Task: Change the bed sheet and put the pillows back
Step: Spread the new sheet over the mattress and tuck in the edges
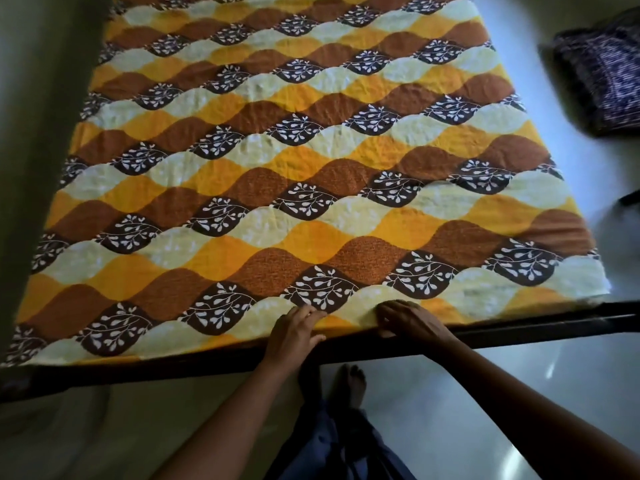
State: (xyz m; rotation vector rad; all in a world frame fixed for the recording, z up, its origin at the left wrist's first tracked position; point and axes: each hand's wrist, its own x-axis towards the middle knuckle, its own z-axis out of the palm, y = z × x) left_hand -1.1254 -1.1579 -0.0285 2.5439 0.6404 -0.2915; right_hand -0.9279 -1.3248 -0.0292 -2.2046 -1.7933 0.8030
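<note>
The orange, brown and cream wave-patterned cotton sheet point(311, 161) lies spread flat over the bed. The left hand point(294, 332) and right hand point(405, 318) press flat and unclenched on its near edge. Soft, light and easily creased, it probably handles best pinched at its hem.

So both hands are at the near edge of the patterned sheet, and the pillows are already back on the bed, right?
Not quite. Both hands, left hand and right hand, are at the sheet's near edge, but the head view shows no pillows on the bed.
</note>
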